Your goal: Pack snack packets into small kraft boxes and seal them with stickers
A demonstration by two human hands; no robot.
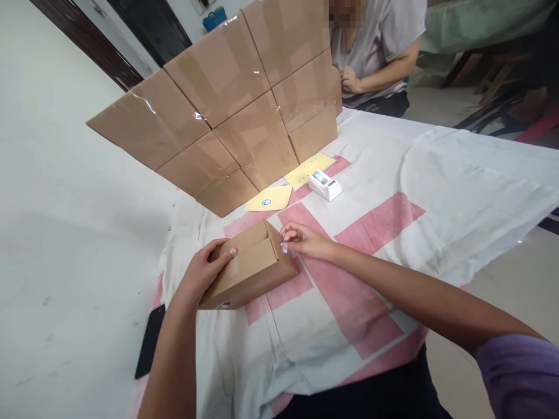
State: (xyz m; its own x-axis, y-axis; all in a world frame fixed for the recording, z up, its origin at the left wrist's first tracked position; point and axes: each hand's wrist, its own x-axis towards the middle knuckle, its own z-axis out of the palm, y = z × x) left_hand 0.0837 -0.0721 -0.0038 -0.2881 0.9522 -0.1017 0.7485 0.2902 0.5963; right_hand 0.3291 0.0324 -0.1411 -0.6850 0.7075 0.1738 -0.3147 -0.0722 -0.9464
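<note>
A closed brown cardboard box lies on the cloth-covered table in front of me. My left hand grips its left side, with the thumb on top. At the box's right end, my right hand pinches a small blue-and-white sticker against or very near the end face; I cannot tell whether it is stuck down. Beyond the box lies a yellow sheet bearing one blue mark. Behind that is a second yellow sheet with small dots.
Stacked cardboard boxes form a wall across the far side. A small white device stands beside the yellow sheets. A dark phone-like slab lies at the left edge. Another person is behind the boxes at the right.
</note>
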